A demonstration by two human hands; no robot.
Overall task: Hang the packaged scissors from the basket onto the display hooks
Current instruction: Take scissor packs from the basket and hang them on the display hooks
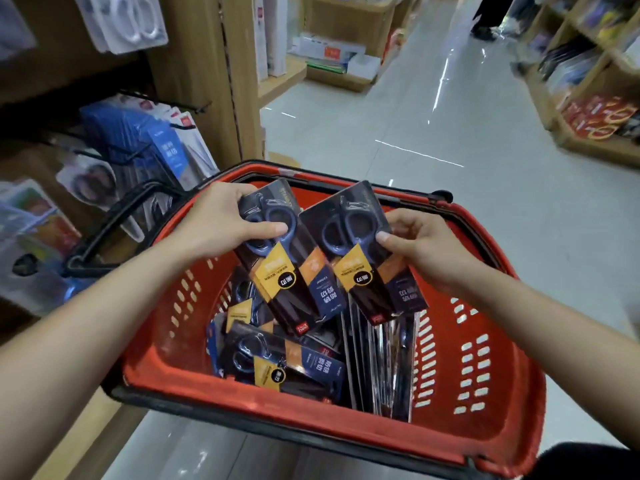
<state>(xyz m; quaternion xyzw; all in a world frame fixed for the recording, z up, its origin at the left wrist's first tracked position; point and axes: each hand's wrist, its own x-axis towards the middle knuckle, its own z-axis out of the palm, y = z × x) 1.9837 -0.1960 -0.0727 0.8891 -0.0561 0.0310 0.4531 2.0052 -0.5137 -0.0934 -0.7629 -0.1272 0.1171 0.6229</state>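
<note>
A red plastic basket (491,403) with black handles stands below me, holding several dark packs of blue-handled scissors (277,365). My left hand (221,226) grips a scissors pack (287,271) by its top end, thumb across the blue handles. My right hand (419,244) pinches a second scissors pack (374,268) at its right edge. Both packs are held side by side above the basket, printed text upside down to me. Black display hooks (194,107) jut from the wooden shelf wall on the left.
Other packaged scissors hang on the left display (162,147), with white-handled ones higher up (131,26). A tiled aisle (415,133) runs ahead, flanked by wooden shelves of stationery on the right (595,109). A person's legs stand far down the aisle (485,19).
</note>
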